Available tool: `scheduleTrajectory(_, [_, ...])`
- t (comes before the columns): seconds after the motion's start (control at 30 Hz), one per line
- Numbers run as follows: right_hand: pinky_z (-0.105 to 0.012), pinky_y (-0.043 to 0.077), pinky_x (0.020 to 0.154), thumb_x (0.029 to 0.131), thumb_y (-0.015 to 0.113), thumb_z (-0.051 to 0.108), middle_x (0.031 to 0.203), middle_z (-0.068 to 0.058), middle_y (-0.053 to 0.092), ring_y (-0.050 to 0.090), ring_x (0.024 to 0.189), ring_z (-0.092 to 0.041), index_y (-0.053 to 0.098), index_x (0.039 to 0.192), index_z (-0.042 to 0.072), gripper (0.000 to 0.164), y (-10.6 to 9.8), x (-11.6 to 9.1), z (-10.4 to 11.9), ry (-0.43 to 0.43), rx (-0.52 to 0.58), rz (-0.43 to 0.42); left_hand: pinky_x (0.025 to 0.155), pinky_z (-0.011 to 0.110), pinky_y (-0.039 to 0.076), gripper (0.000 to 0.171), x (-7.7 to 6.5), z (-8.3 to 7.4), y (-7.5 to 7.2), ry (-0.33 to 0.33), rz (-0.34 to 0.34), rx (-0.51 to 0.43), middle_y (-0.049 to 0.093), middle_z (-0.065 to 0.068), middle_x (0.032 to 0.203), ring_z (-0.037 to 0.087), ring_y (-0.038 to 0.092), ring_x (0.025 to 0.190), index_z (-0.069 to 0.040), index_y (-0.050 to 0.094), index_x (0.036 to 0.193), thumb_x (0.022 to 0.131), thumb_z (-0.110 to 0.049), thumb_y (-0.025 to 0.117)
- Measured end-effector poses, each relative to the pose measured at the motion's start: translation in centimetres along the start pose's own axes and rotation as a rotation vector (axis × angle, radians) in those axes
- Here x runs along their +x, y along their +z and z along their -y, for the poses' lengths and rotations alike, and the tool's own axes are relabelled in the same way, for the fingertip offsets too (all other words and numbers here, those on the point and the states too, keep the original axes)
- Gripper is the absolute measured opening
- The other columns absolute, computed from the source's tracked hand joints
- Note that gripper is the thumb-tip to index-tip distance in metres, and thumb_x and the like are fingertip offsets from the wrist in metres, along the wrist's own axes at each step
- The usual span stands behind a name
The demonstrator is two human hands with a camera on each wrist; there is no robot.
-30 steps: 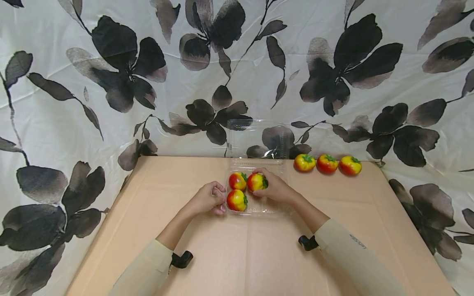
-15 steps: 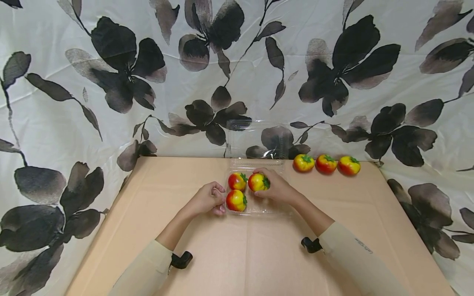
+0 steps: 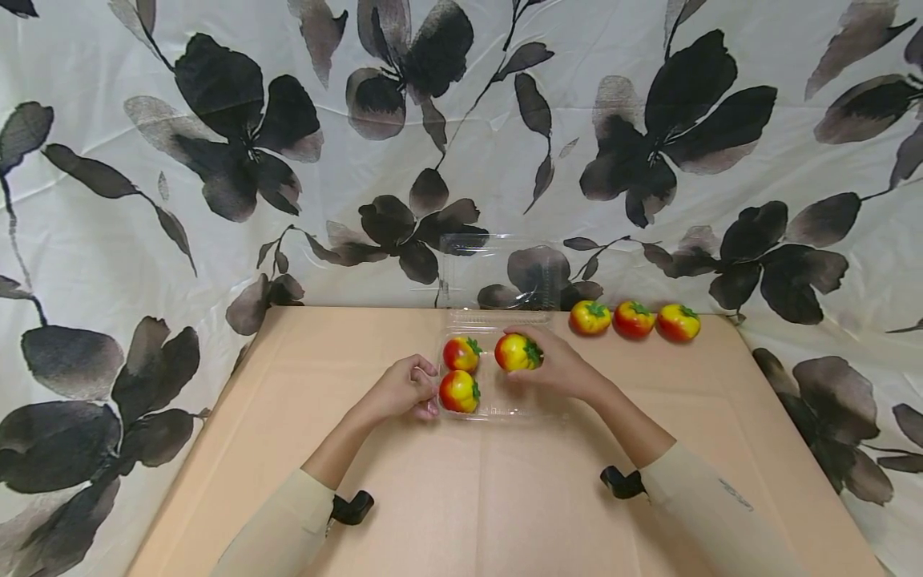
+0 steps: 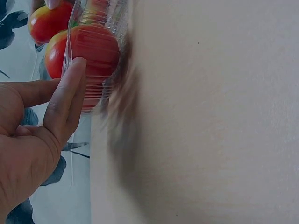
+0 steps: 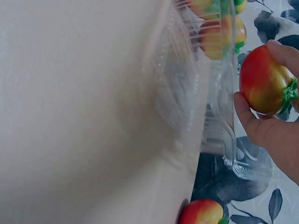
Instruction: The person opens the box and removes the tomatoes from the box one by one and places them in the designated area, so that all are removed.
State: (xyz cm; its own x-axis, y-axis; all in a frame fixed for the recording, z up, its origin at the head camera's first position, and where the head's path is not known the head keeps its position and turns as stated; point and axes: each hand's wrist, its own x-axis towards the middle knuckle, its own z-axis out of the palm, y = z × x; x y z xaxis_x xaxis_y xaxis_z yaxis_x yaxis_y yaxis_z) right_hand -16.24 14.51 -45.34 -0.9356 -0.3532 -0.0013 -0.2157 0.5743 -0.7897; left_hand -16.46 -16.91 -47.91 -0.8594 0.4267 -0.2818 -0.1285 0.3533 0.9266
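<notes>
A clear plastic clamshell container [image 3: 497, 401] stands with its lid [image 3: 505, 268] raised at the back. Two red-and-yellow fruits with green leafy tops, a front one [image 3: 459, 391] and a back one [image 3: 461, 354], sit in its left side. My left hand [image 3: 404, 389] pinches the container's left rim between thumb and fingers, close beside the front fruit [image 4: 96, 51]. My right hand [image 3: 555, 361] grips another such fruit [image 3: 517, 353] over the container's right half. In the right wrist view this held fruit [image 5: 264, 81] is beyond the container's rim, thumb and fingers around its sides.
Three more of these fruits, a left [image 3: 590, 318], a middle [image 3: 634, 320] and a right one [image 3: 678, 322], line the table's back edge, right of the container. A floral cloth [image 3: 288, 160] hangs behind the tan tabletop [image 3: 447, 505].
My right hand has moved a little to the right with the fruit in its grip, away from the two fruits in the container. My left hand stays at the rim.
</notes>
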Motion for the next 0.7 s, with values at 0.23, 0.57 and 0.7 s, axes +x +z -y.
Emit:
scheduleTrajectory(0.23, [-0.057,0.049,0.113,0.083,0.087,0.025,0.150,-0.008,0.052,0.050,0.135,-0.033,0.052,0.148,0.022,0.074,-1.3,-1.1,-0.5,-0.020,-0.018,-0.030,0.062,0.038,0.066,0.026,-0.1,-0.1,0.0,0.010,0.006,0.016,0.068,0.016,0.082,0.023,0.073,0.063,0.006,0.050,0.121,0.098,0.002,0.062])
scheduleTrajectory(0.57, [-0.062,0.046,0.114,0.083,0.088,0.024,0.153,-0.011,0.050,0.048,0.138,-0.037,0.051,0.150,0.018,0.077,-2.9,-2.7,-1.2,-0.037,-0.050,-0.063,0.063,0.043,0.066,0.028,-0.1,-0.2,0.0,-0.005,0.010,-0.014,0.068,0.017,0.082,0.024,0.074,0.063,0.006,0.049,0.121,0.097,0.003,0.063])
scheduleTrajectory(0.7, [-0.062,0.048,0.112,0.083,0.088,0.023,0.154,-0.009,0.050,0.049,0.137,-0.036,0.049,0.151,0.021,0.078,-3.3,-3.3,-1.4,-0.035,-0.053,-0.067,0.064,0.043,0.066,0.028,-0.2,-0.3,0.0,-0.008,0.005,-0.018,0.068,0.017,0.083,0.024,0.074,0.063,0.006,0.049,0.121,0.097,0.004,0.063])
